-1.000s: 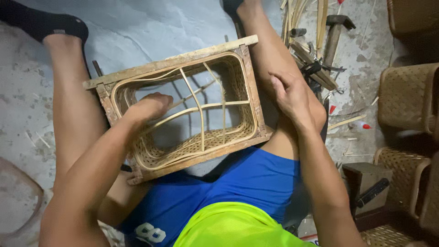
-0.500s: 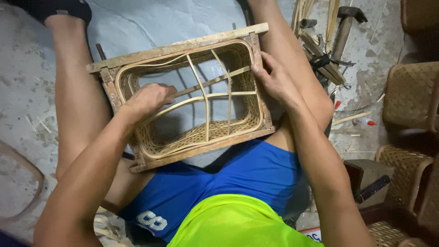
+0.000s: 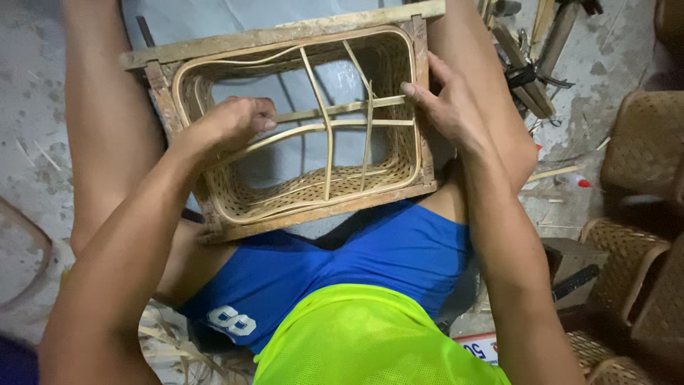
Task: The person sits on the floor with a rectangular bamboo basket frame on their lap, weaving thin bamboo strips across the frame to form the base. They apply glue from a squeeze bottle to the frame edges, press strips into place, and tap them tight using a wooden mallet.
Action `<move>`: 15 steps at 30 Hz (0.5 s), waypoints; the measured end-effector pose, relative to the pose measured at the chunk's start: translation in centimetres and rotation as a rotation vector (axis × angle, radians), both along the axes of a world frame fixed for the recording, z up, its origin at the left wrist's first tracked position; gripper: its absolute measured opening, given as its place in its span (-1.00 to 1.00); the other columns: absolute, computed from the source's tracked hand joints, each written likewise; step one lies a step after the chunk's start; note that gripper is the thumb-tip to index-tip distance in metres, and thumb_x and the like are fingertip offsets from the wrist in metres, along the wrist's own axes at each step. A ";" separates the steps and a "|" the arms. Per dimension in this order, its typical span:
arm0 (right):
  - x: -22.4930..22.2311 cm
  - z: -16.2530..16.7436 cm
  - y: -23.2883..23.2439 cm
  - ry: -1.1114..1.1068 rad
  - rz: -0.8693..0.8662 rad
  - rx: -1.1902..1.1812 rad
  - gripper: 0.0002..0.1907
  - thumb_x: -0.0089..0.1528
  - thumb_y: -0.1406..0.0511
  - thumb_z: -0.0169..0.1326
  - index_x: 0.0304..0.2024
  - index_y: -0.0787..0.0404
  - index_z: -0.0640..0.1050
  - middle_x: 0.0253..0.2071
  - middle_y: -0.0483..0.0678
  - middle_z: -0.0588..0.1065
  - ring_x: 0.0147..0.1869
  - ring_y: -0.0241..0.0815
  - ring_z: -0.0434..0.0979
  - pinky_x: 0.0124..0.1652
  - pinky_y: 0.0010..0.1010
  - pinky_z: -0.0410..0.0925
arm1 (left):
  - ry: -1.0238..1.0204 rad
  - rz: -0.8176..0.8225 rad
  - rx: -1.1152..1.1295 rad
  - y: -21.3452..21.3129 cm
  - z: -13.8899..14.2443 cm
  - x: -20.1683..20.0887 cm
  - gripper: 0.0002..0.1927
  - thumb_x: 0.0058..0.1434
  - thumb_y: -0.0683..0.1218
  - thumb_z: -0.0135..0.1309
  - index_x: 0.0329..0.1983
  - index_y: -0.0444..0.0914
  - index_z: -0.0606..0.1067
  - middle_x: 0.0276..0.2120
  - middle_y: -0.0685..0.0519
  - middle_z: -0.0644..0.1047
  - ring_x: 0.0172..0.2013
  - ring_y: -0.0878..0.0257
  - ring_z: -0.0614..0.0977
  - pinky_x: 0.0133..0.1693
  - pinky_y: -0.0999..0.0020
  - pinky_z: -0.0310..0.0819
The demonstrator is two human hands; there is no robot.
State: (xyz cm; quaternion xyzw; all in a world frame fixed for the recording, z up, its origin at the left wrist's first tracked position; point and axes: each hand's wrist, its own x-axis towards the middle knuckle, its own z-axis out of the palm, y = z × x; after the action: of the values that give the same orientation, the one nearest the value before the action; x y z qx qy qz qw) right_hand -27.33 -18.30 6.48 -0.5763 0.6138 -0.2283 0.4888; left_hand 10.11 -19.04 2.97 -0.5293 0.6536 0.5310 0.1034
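A rectangular woven rattan basket sits inside a wooden frame (image 3: 285, 34) that rests across my thighs. Thin cane strips (image 3: 335, 125) cross its open bottom, some lengthwise and some across. My left hand (image 3: 231, 121) is inside the basket at its left side, fingers closed on the ends of the horizontal cane strips. My right hand (image 3: 445, 107) lies on the frame's right edge, fingertips pressing the right ends of the same strips against the woven wall.
Hand tools and cane offcuts (image 3: 531, 64) lie on the concrete floor at the upper right. Finished woven baskets (image 3: 645, 142) stand along the right side. A dark box (image 3: 570, 267) sits by my right leg. Loose cane strips (image 3: 167, 342) lie at the lower left.
The basket and frame have shifted up and closer in view. My right hand moved from the frame's outer side onto the strip ends at the right wall. My left hand stayed on the strips.
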 end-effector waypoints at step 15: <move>-1.0 -5.0 1.2 0.039 0.103 -0.156 -0.46 0.38 0.36 0.31 0.34 0.35 0.41 0.27 0.13 0.52 0.32 0.01 0.51 0.29 -0.18 0.36 | 0.049 -0.038 -0.204 -1.1 -2.8 1.3 -0.69 0.33 0.08 0.17 -0.28 -0.26 0.65 -0.45 -0.12 0.61 -0.42 0.06 0.61 -0.31 0.03 0.42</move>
State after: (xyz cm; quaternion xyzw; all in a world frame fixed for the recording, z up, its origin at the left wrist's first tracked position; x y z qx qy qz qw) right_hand -28.29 -17.11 1.52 -0.6479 0.5731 -0.2388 0.4412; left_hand 11.44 -20.14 0.18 -0.5114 0.7166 0.4723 0.0430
